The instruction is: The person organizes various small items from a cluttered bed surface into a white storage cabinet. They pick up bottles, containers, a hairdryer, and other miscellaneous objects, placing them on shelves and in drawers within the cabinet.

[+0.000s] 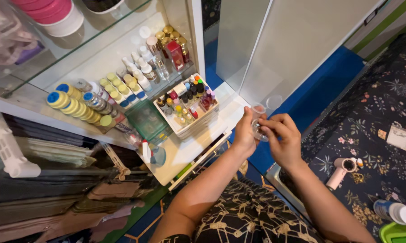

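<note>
Both of my hands meet in front of me on a small clear plastic cup [258,121]. My left hand [244,133] grips it from the left with thumb and fingers. From the right, the fingers of my right hand [282,137] curl over its lower part. What is inside the cup cannot be made out. Just left of my hands stands a white organiser box [185,128] packed with several small coloured bottles, on a white shelf [191,150].
Rows of yellow-capped and white-capped bottles and perfume bottles [173,47] fill the glass shelves at upper left. Folded clothes [54,198] lie below. A white door panel [284,45] stands ahead. On the floral floor at right lie a pink-white device [340,171], a white card and a can.
</note>
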